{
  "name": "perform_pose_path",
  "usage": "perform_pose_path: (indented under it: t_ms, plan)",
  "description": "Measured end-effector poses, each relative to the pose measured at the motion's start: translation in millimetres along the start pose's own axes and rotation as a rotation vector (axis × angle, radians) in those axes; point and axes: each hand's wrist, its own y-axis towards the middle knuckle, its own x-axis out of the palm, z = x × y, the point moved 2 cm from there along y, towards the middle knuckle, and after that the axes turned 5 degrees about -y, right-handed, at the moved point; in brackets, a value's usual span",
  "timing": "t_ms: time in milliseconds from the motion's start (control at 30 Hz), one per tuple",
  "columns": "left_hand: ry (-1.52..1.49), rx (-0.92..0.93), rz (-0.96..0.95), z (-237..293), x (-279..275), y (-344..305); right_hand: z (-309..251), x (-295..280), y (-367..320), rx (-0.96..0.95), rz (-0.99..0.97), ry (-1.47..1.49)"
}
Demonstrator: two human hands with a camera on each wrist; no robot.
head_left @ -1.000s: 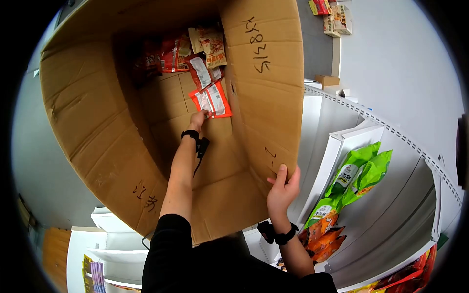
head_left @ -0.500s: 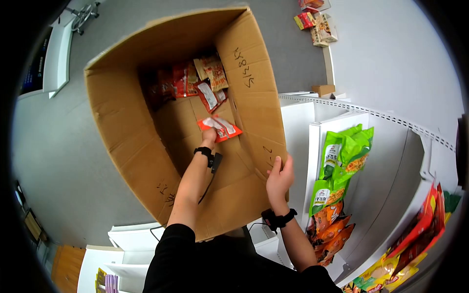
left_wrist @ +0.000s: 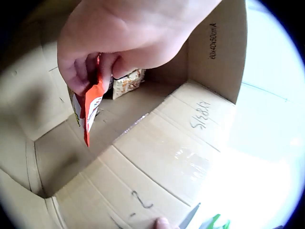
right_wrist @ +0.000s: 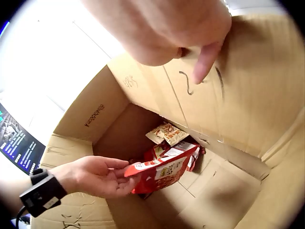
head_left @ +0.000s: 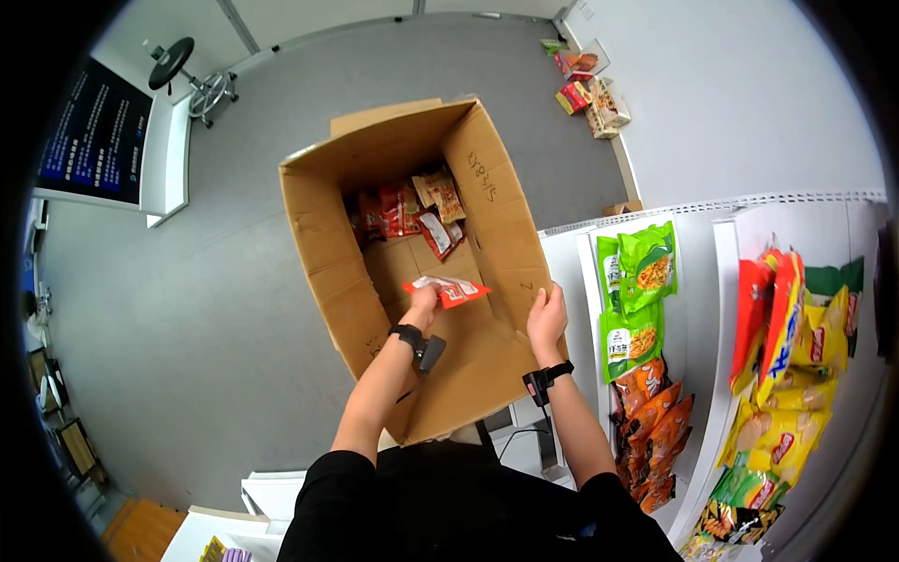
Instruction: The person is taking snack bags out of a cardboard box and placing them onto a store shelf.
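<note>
A large open cardboard box (head_left: 328,239) stands in front of the person. The left hand (head_left: 425,305) reaches into it and pinches a red-and-white snack bag (head_left: 459,291) by one edge, thumb on one side and fingers on the other, as the left wrist view shows. That bag hangs above the box floor. The right hand (head_left: 547,319) grips the box's right rim, its thumb (right_wrist: 208,62) against the inner wall beside a handwritten mark. Deeper inside lie several more bags, among them a red one with a white label (head_left: 438,234) and a beige one (right_wrist: 167,133).
Right of the box, white shelves hold green snack bags (head_left: 632,342), orange bags (head_left: 646,421) and yellow bags (head_left: 782,436). A stool (head_left: 178,70) and a dark screen (head_left: 94,131) stand at far left. Boxes (head_left: 609,108) sit on the floor by the wall.
The left hand has lifted the red-and-white bag from the box floor, away from the other bags. The head view has pulled back, showing more floor and shelf. The right hand stays on the rim.
</note>
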Motion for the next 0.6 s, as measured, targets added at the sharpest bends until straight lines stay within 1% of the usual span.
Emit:
perform_pose_path:
  t_ms: [67, 133, 233, 267, 333, 367, 400, 467, 567, 600]
  plan:
    - [0.069, 0.003, -0.046, -0.4, -4.7, -10.2, 0.0, -2.2, -0.6, -0.010, -0.016, 0.001]
    - [0.104, -0.016, -0.154, 3.2, -7.1, -33.9, 0.9, -2.3, -0.9, -0.018, -0.056, 0.023]
    - [0.035, 0.004, -0.250, 9.1, -6.7, -76.3, -8.5, -9.4, -8.7, -0.009, -0.067, 0.040]
    - [0.014, -0.011, -0.239, 11.8, -8.6, -88.1, -15.6, -14.5, -16.6, -0.051, -0.076, 0.023]
    - [-0.124, 0.003, -0.223, 18.4, -6.9, -117.0, -39.2, -34.6, -41.2, -0.136, -0.093, -0.018]
    - [-0.118, 0.011, -0.231, 22.5, -7.6, -130.3, -49.2, -45.4, -51.9, -0.222, -0.140, -0.002]
    - [-0.113, 0.017, -0.240, 25.6, -9.4, -141.2, -50.6, -43.3, -64.8, -0.303, -0.178, 0.134]
    - [-0.085, 0.024, -0.271, 29.3, -14.8, -154.1, -63.6, -48.9, -90.3, -0.415, -0.284, 0.139]
    - [-0.033, 0.022, -0.359, 34.5, -24.4, -167.9, -77.8, -60.2, -116.7, -0.442, -0.291, 0.097]
    - [-0.025, 0.021, -0.399, 36.5, -26.5, -175.3, -76.7, -59.9, -121.2, -0.446, -0.247, 0.112]
